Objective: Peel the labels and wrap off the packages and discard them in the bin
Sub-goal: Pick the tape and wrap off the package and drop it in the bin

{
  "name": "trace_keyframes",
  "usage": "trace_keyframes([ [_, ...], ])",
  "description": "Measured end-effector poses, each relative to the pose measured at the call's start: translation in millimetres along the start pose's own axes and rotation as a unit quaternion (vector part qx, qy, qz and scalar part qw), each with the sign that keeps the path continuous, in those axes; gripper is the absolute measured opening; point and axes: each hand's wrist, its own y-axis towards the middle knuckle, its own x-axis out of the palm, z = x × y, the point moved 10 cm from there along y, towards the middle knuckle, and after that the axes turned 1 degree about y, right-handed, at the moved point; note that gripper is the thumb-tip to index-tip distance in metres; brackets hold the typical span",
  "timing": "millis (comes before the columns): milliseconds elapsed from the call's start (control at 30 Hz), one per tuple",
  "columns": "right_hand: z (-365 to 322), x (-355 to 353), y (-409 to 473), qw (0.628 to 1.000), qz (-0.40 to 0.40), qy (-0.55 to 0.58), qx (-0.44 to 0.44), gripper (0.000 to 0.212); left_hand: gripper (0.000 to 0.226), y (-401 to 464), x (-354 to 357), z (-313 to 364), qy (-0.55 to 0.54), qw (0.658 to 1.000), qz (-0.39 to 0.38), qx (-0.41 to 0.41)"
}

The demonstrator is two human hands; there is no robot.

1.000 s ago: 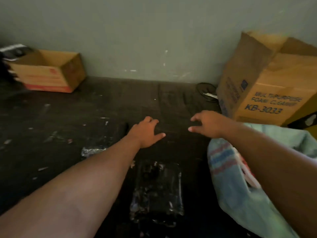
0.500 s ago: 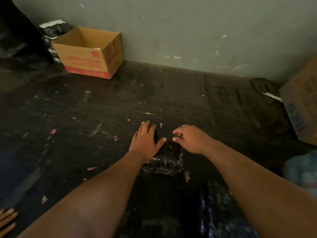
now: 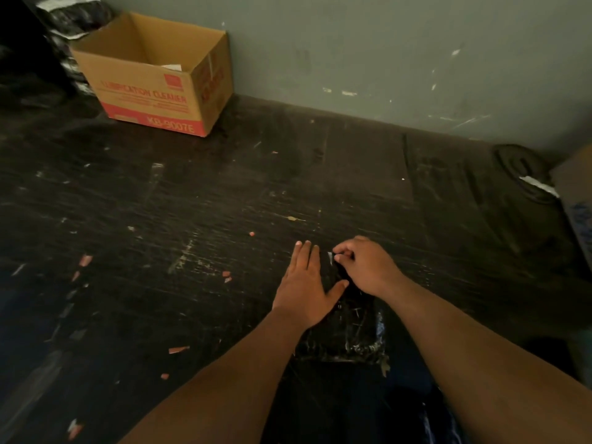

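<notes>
Since half a second ago the right hand (image 3: 368,267) has come closer to the left hand (image 3: 307,283), and its fingers now curl to pinch a small pale label corner (image 3: 330,256) at the far end of the package (image 3: 349,328); before, it only hovered there with nothing between the fingertips. The left hand stays flat, fingers straight and together, pressing on the left part of the package with the thumb spread toward the right.

The package is a flat, roughly rectangular parcel in glossy black plastic wrap, wrinkled and catching pale glints along its near and right edges. It lies on the tabletop (image 3: 192,219) in the near middle, its long axis running near to far, the far end under both hands.

The tabletop is dark, matte and heavily scratched, with small pinkish and white paper scraps scattered over its left side. At the far left stands an open cardboard box (image 3: 153,81) with red printing, its flaps up and a pale scrap showing inside. The wall behind is grey-green and scuffed. At the far right lies a dark round tape roll (image 3: 520,168), just beside the edge of another cardboard box (image 3: 576,200).
</notes>
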Motion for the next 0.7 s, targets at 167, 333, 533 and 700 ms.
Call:
trace_keyframes([
  [167,2,3,13,0.998,-0.026,0.038,0.031,0.015,0.101,1,1,0,-0.004,1.000,-0.006,-0.004],
  [333,8,8,19,0.993,-0.067,0.090,0.044,0.010,0.099,3,1,4,0.016,1.000,-0.010,0.001],
  [533,9,15,28,0.989,-0.099,0.099,0.056,0.009,0.097,5,1,6,0.033,0.999,-0.011,0.006],
  [700,9,17,30,0.986,-0.122,0.092,0.062,0.019,0.097,6,3,5,0.037,0.999,-0.018,0.006],
])
